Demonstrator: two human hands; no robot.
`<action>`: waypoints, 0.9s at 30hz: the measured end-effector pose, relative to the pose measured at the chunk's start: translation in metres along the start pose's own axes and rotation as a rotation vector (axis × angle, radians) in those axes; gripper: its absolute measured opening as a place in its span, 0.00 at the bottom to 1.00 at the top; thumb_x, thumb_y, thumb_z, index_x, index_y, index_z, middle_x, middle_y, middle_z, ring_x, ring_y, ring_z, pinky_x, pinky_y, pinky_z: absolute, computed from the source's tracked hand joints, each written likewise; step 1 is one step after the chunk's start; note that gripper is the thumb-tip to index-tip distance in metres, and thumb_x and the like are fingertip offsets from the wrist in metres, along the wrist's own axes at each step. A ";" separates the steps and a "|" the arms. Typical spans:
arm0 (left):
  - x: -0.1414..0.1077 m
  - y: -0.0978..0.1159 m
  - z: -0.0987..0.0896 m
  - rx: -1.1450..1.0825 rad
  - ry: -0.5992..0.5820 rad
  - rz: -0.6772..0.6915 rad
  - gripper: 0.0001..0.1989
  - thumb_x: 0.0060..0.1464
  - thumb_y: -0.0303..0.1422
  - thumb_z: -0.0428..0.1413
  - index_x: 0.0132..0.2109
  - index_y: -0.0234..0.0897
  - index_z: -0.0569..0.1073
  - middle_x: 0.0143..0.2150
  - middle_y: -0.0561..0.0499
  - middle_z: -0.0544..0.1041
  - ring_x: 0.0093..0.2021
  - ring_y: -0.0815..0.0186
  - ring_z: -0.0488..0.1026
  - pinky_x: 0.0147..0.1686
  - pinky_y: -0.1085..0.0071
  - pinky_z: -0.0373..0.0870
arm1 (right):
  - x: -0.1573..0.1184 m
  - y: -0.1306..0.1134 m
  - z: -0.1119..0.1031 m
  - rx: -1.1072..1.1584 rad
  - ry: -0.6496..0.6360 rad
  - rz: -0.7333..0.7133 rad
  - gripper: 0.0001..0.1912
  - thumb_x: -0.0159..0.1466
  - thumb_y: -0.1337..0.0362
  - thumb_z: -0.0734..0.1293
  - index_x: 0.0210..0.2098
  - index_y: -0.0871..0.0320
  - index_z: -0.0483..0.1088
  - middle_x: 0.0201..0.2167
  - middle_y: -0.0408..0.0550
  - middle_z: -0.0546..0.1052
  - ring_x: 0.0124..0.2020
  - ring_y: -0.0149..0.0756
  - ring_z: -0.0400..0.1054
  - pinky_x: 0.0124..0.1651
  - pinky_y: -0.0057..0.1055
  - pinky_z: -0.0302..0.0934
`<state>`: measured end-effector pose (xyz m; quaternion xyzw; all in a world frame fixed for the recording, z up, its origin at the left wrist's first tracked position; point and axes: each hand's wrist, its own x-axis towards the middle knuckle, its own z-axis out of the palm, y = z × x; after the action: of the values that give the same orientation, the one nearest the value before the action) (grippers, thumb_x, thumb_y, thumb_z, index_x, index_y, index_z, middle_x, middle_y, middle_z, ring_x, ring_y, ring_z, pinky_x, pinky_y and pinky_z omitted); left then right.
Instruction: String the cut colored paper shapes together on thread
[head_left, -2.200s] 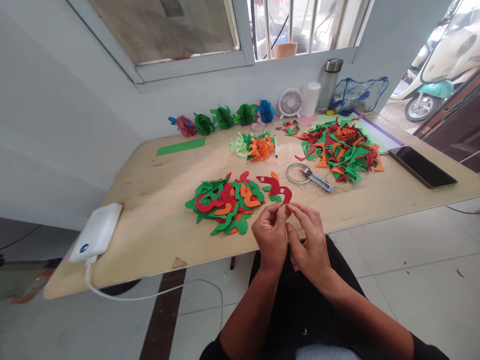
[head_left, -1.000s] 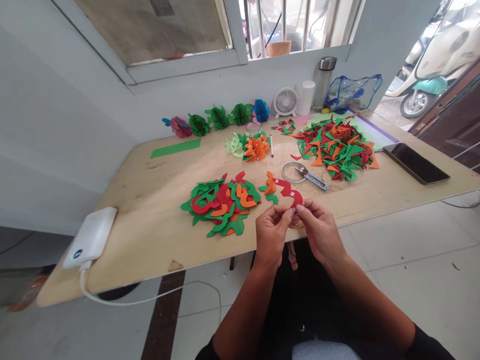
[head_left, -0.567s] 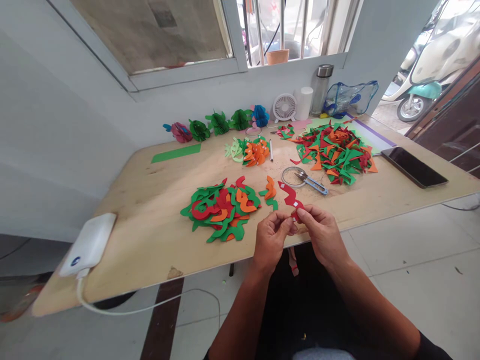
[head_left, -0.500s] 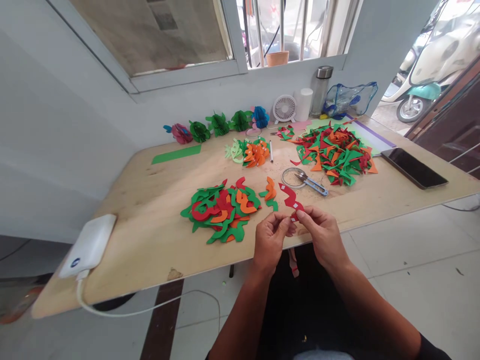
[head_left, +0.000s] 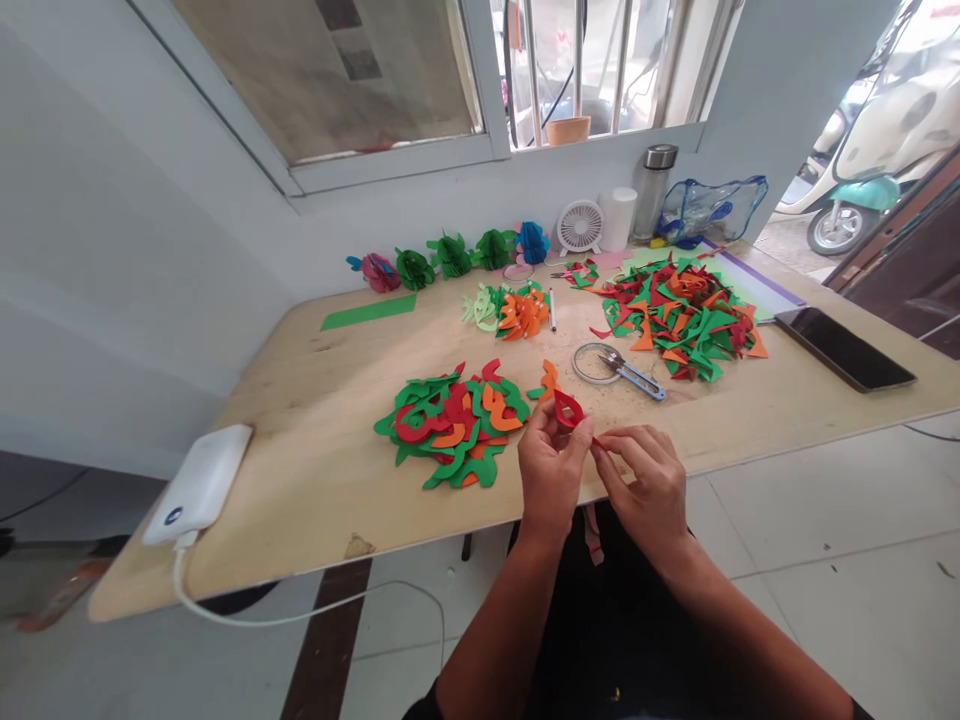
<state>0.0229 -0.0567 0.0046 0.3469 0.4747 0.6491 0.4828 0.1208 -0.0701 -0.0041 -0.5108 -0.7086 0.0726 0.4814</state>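
A red paper piece [head_left: 568, 408], bent into a loop, is pinched between thumb and fingers of my left hand [head_left: 553, 462] over the table's front edge. My right hand [head_left: 645, 482] pinches the right end of the same piece. Just beyond my left hand lies an orange cutout [head_left: 550, 378] with some green paper beside it. A pile of green, red and orange wavy cutouts [head_left: 454, 420] is to the left. Blue-handled snips [head_left: 637, 379] and a round ring [head_left: 585, 375] rest beyond my hands.
Green, red and orange scraps [head_left: 682, 315] are heaped at the right, near a dark phone [head_left: 846, 348]. Paper figures [head_left: 453, 256], a small fan [head_left: 580, 227] and a bottle [head_left: 655, 190] stand along the wall. A white power bank [head_left: 199, 482] with a cable sits left.
The red piece was stretched out with white squares showing; now it is curled into a loop. My left hand has moved up around it, and my right hand has turned. The view has shifted slightly.
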 end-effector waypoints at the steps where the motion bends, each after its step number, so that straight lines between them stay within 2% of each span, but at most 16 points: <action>1: 0.000 0.000 0.000 0.002 0.001 -0.006 0.14 0.45 0.33 0.62 0.40 0.34 0.72 0.36 0.48 0.77 0.36 0.68 0.75 0.39 0.72 0.70 | 0.000 0.000 0.000 0.004 -0.006 0.008 0.06 0.61 0.66 0.65 0.27 0.54 0.71 0.29 0.48 0.77 0.32 0.39 0.68 0.39 0.38 0.59; 7: -0.001 0.000 -0.006 -0.001 -0.017 -0.027 0.15 0.46 0.33 0.62 0.42 0.34 0.72 0.36 0.49 0.78 0.37 0.67 0.75 0.39 0.71 0.72 | 0.000 0.005 -0.002 0.215 -0.116 0.165 0.07 0.62 0.61 0.64 0.29 0.55 0.71 0.30 0.47 0.76 0.35 0.39 0.68 0.40 0.37 0.60; 9: -0.002 0.000 -0.007 0.025 -0.041 -0.022 0.15 0.46 0.32 0.62 0.43 0.34 0.72 0.36 0.49 0.77 0.37 0.67 0.75 0.40 0.71 0.72 | 0.001 0.007 -0.004 0.270 -0.111 0.244 0.07 0.62 0.60 0.63 0.32 0.55 0.72 0.30 0.47 0.76 0.35 0.38 0.68 0.39 0.35 0.61; 13: -0.006 0.001 -0.010 0.159 -0.170 0.011 0.15 0.49 0.34 0.60 0.45 0.34 0.72 0.36 0.49 0.77 0.36 0.66 0.75 0.38 0.71 0.72 | 0.010 0.006 -0.008 0.301 -0.109 0.336 0.10 0.62 0.59 0.63 0.35 0.57 0.72 0.31 0.46 0.76 0.31 0.34 0.67 0.36 0.30 0.61; 17: -0.011 0.000 -0.012 0.310 -0.251 0.019 0.15 0.50 0.34 0.59 0.47 0.37 0.73 0.39 0.47 0.78 0.39 0.64 0.75 0.40 0.69 0.72 | 0.018 0.003 -0.011 0.320 -0.189 0.369 0.10 0.61 0.60 0.63 0.30 0.58 0.72 0.26 0.45 0.75 0.27 0.32 0.65 0.32 0.28 0.60; 22: -0.007 0.000 -0.016 0.090 -0.317 -0.119 0.18 0.48 0.32 0.60 0.48 0.37 0.73 0.41 0.46 0.79 0.41 0.63 0.75 0.40 0.70 0.71 | 0.024 0.009 -0.012 0.364 -0.227 0.424 0.12 0.61 0.59 0.63 0.28 0.58 0.73 0.24 0.45 0.75 0.26 0.32 0.65 0.31 0.28 0.59; 27: 0.005 0.000 -0.019 -0.098 -0.290 -0.300 0.15 0.47 0.30 0.61 0.45 0.34 0.75 0.39 0.47 0.79 0.38 0.66 0.76 0.36 0.74 0.70 | 0.031 0.021 -0.015 0.462 -0.355 0.456 0.14 0.62 0.56 0.62 0.29 0.59 0.73 0.27 0.46 0.75 0.28 0.33 0.66 0.32 0.29 0.59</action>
<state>0.0039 -0.0576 -0.0019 0.3381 0.4145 0.5354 0.6536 0.1452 -0.0412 0.0099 -0.5129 -0.6140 0.4234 0.4250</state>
